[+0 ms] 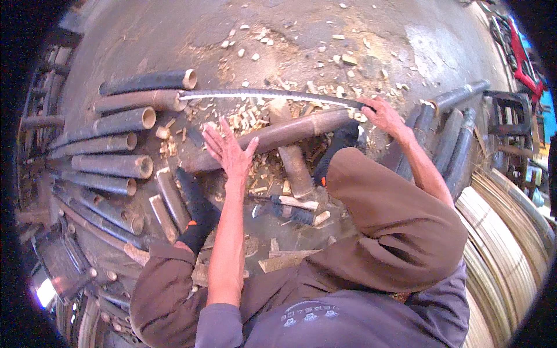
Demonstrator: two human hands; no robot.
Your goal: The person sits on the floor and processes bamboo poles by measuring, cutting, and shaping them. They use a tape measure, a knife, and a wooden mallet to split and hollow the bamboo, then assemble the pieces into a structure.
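Grasps a split bamboo strip (pixel 261 94) by its right end with the right hand (pixel 385 118); spreads the left hand (pixel 232 152), empty, above a brown bamboo culm (pixel 301 129).

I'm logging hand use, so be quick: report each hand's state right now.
Left hand: open, fingers spread, holding nothing.
Right hand: closed on the end of the long dark strip.

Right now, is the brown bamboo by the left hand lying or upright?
Lying: the brown bamboo stretches sideways across a shorter bamboo piece. The left hand shows open in front of it.
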